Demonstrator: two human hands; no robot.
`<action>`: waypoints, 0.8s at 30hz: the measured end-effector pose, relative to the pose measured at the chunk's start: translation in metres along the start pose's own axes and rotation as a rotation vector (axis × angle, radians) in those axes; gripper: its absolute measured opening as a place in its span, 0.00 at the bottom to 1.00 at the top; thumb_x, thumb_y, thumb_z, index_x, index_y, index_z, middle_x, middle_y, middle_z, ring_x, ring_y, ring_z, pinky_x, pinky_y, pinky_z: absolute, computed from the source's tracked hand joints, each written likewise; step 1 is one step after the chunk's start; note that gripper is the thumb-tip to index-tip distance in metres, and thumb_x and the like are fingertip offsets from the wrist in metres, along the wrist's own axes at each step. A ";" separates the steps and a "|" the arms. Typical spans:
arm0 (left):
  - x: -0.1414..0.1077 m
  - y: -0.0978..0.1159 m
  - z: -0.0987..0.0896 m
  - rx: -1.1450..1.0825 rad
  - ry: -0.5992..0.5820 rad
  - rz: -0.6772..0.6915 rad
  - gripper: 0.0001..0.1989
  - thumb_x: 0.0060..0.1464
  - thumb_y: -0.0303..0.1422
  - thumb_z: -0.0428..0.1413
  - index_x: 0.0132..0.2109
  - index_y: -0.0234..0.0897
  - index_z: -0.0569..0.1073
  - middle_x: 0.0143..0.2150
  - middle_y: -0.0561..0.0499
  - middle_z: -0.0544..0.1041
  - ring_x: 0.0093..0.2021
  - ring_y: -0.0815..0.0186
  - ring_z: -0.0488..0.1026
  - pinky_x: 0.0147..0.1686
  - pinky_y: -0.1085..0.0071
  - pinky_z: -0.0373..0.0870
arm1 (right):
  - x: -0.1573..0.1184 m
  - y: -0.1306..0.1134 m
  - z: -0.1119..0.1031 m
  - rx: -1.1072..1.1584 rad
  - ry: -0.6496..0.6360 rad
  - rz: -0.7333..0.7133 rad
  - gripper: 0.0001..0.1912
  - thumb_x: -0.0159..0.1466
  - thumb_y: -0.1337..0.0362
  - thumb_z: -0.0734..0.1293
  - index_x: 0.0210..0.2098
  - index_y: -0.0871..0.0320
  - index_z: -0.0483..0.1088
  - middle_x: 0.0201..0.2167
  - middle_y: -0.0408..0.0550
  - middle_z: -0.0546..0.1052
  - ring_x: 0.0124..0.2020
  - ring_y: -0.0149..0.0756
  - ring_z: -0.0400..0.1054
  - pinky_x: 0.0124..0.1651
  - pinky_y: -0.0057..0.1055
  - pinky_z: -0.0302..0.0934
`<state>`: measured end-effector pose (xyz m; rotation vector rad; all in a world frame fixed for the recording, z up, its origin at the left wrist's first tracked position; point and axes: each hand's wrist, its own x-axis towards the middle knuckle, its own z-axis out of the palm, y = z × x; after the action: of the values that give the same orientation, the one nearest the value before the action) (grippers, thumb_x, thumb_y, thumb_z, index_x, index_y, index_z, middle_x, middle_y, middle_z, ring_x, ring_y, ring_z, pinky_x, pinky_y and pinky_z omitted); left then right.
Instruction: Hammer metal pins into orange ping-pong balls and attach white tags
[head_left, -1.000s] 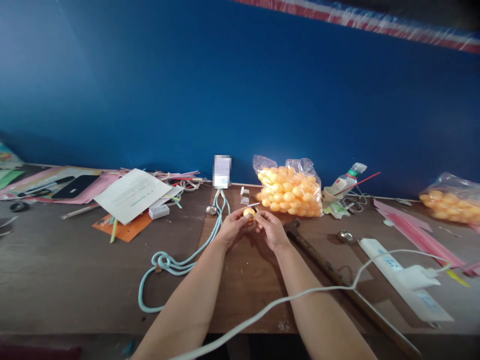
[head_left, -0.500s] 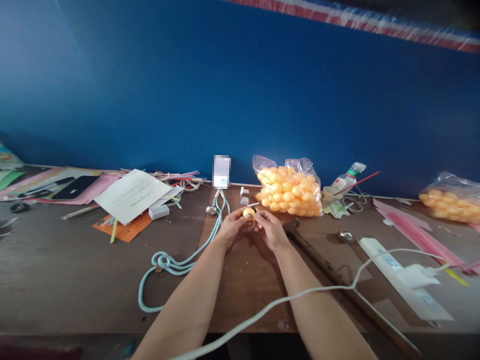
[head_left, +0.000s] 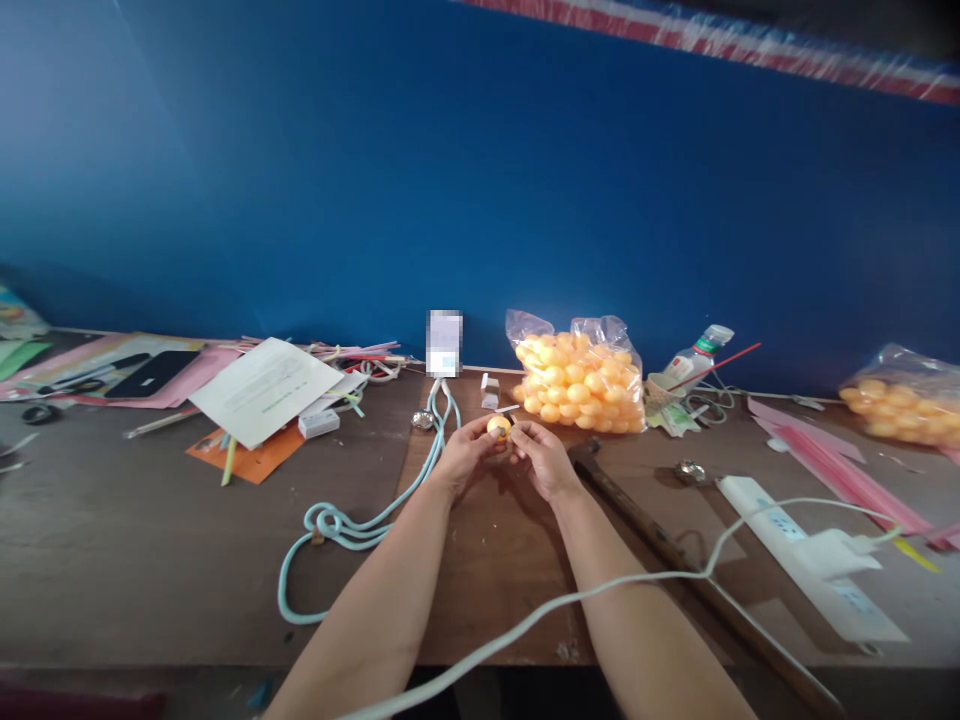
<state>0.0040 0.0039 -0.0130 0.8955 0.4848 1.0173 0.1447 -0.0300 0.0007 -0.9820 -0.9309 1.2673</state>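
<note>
My left hand [head_left: 463, 458] holds an orange ping-pong ball [head_left: 497, 425] between its thumb and fingers, above the middle of the table. Against the ball's right side, my right hand [head_left: 543, 460] is closed in a pinch. What its fingertips grip, if anything, is too small to make out. Just behind the hands stands a clear plastic bag of orange ping-pong balls [head_left: 577, 385]. A small white box [head_left: 490, 390] and a thin white strip [head_left: 507, 409] lie just beyond the held ball.
A hammer [head_left: 660, 545] lies right of my arms, beside a power strip [head_left: 810, 560] with a white cable [head_left: 570, 600] crossing over my forearms. Left are a light-blue cord [head_left: 360, 540], papers [head_left: 266, 390] and a black phone [head_left: 156, 374]. A bottle [head_left: 694, 358] leans at the back right.
The dark bit visible between ball and right fingertips earlier is now mostly hidden. Both hands stay in nearly the same place.
</note>
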 end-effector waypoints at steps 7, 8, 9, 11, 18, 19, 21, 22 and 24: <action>-0.001 0.002 0.001 -0.012 0.002 -0.005 0.21 0.44 0.36 0.67 0.46 0.34 0.77 0.43 0.45 0.77 0.35 0.69 0.73 0.44 0.68 0.68 | -0.001 -0.001 0.002 0.005 0.011 -0.003 0.16 0.48 0.53 0.76 0.26 0.56 0.70 0.19 0.38 0.63 0.21 0.27 0.53 0.27 0.29 0.57; 0.000 0.001 0.001 -0.014 0.005 -0.004 0.21 0.44 0.36 0.67 0.46 0.34 0.77 0.43 0.45 0.77 0.35 0.70 0.73 0.44 0.68 0.68 | -0.001 -0.002 0.002 0.008 0.011 -0.001 0.16 0.48 0.53 0.76 0.26 0.56 0.70 0.19 0.38 0.63 0.21 0.27 0.53 0.27 0.29 0.57; 0.000 0.001 0.001 -0.014 0.006 -0.002 0.21 0.44 0.36 0.67 0.46 0.34 0.78 0.43 0.45 0.77 0.35 0.70 0.73 0.44 0.68 0.68 | -0.001 -0.002 0.002 0.011 0.010 0.002 0.17 0.48 0.52 0.76 0.25 0.56 0.70 0.19 0.38 0.63 0.21 0.27 0.54 0.27 0.29 0.57; 0.000 0.001 0.001 -0.012 0.006 0.005 0.21 0.44 0.36 0.67 0.46 0.34 0.78 0.44 0.45 0.77 0.36 0.70 0.73 0.44 0.68 0.68 | -0.001 -0.002 0.003 0.022 0.007 0.009 0.17 0.47 0.52 0.76 0.25 0.56 0.69 0.18 0.37 0.63 0.21 0.28 0.54 0.26 0.29 0.57; -0.002 0.003 0.003 -0.010 -0.002 -0.003 0.22 0.44 0.36 0.67 0.46 0.33 0.77 0.44 0.44 0.77 0.36 0.69 0.73 0.44 0.69 0.69 | -0.002 -0.003 0.001 0.035 -0.012 0.009 0.16 0.48 0.54 0.77 0.26 0.57 0.71 0.19 0.37 0.63 0.22 0.26 0.52 0.27 0.27 0.57; -0.002 0.003 0.003 -0.012 -0.006 -0.002 0.22 0.44 0.36 0.67 0.47 0.33 0.77 0.44 0.44 0.77 0.36 0.69 0.73 0.44 0.69 0.69 | -0.002 -0.003 0.001 0.027 -0.014 0.007 0.16 0.48 0.54 0.77 0.26 0.57 0.71 0.19 0.37 0.63 0.22 0.26 0.52 0.27 0.27 0.57; -0.002 0.002 0.003 -0.014 -0.010 0.001 0.22 0.44 0.36 0.67 0.47 0.33 0.77 0.44 0.44 0.77 0.36 0.69 0.74 0.44 0.69 0.69 | -0.002 -0.003 0.001 0.008 -0.008 0.000 0.16 0.48 0.53 0.77 0.26 0.56 0.71 0.19 0.38 0.64 0.21 0.27 0.53 0.27 0.28 0.57; -0.002 0.002 0.002 -0.013 -0.012 0.001 0.22 0.44 0.36 0.67 0.47 0.33 0.77 0.44 0.44 0.77 0.36 0.69 0.74 0.44 0.69 0.69 | -0.002 -0.003 0.001 0.000 -0.004 -0.001 0.17 0.47 0.53 0.77 0.26 0.56 0.71 0.19 0.38 0.64 0.21 0.27 0.53 0.27 0.28 0.57; -0.001 0.001 0.001 -0.012 -0.014 -0.004 0.22 0.44 0.36 0.67 0.47 0.33 0.77 0.45 0.44 0.77 0.36 0.69 0.74 0.44 0.69 0.69 | -0.002 -0.003 0.002 -0.007 0.003 -0.001 0.17 0.47 0.53 0.76 0.26 0.56 0.71 0.19 0.38 0.64 0.21 0.27 0.53 0.27 0.29 0.58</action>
<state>0.0036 0.0028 -0.0113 0.8896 0.4681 1.0093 0.1439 -0.0320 0.0037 -0.9890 -0.9341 1.2619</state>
